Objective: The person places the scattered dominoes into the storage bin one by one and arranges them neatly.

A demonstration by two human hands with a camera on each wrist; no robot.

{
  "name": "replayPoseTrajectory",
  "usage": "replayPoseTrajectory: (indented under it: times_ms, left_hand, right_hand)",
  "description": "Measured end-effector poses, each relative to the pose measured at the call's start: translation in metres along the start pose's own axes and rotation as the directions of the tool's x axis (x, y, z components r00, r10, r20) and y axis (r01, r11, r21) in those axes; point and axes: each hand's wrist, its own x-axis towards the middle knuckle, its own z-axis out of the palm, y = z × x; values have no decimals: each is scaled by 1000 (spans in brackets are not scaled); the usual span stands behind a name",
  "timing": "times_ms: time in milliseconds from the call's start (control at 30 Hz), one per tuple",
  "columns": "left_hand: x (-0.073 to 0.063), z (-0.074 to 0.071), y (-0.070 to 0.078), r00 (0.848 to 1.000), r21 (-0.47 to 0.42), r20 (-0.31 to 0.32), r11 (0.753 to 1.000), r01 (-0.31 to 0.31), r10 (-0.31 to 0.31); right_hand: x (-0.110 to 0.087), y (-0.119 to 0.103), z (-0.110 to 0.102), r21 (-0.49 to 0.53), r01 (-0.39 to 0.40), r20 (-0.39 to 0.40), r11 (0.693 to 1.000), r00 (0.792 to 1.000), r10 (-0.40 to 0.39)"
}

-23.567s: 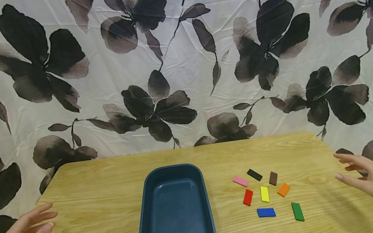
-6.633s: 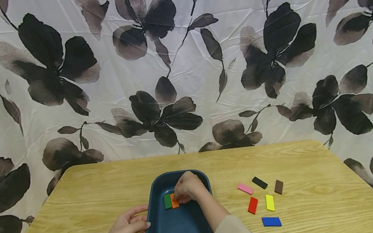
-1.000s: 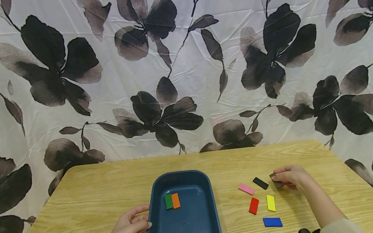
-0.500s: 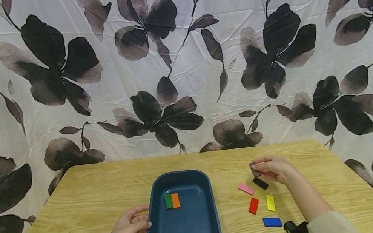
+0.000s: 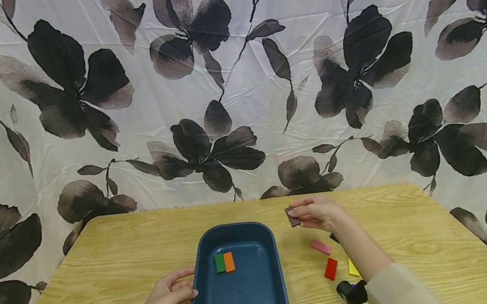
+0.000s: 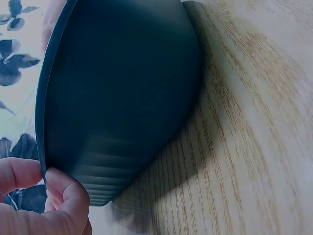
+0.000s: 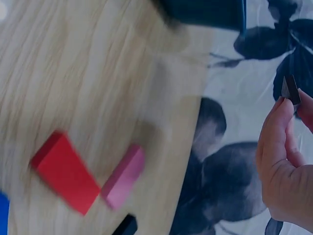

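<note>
Pinching the brown block (image 5: 292, 217) between thumb and fingers, the right hand (image 5: 318, 212) is up above the surface (image 5: 146, 241), at 2 o'clock from the tray (image 5: 245, 300) and out past its edge. The left hand (image 5: 165, 300) pinches that edge at 9 o'clock. Inside, a green block (image 5: 220, 263) and an orange block (image 5: 229, 262) sit side by side near 11 o'clock, with lots of room toward 5 o'clock.
</note>
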Motion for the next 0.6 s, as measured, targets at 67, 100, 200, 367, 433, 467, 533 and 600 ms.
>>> replayPoseTrajectory:
  times_ms: [67,100,200,367,433,467,533,600]
  left_hand:
    - [0,0,0,1000,4,-2,1000,-2,2]
    - [-1,1,-1,1000,5,-1,1000,-4,4]
    - [-1,1,-1,1000,0,-1,1000,-5,5]
    - [0,0,-2,1000,-6,-1,1000,-11,11]
    - [0,1,-1,1000,-11,0,1000,-9,9]
    - [1,0,-1,1000,-14,2,1000,-8,8]
    - [1,1,-1,1000,-16,1,1000,-8,8]
    - [1,1,-1,1000,-17,-4,1000,-5,5]
  right_hand:
    - [1,-3,11,0,0,5,1000,1000,0]
    - [2,-5,17,0,1,14,1000,1000,-1]
    - [4,-10,33,2,1,25,1000,1000,-1]
    - [8,-15,58,-11,13,60,1000,998,-12]
    - [8,-16,67,-13,14,62,1000,998,-13]
    - [9,-17,71,-14,13,63,1000,998,-12]
    - [9,-17,79,-14,7,61,1000,998,-6]
    - [10,-17,85,-14,7,56,1000,998,-6]
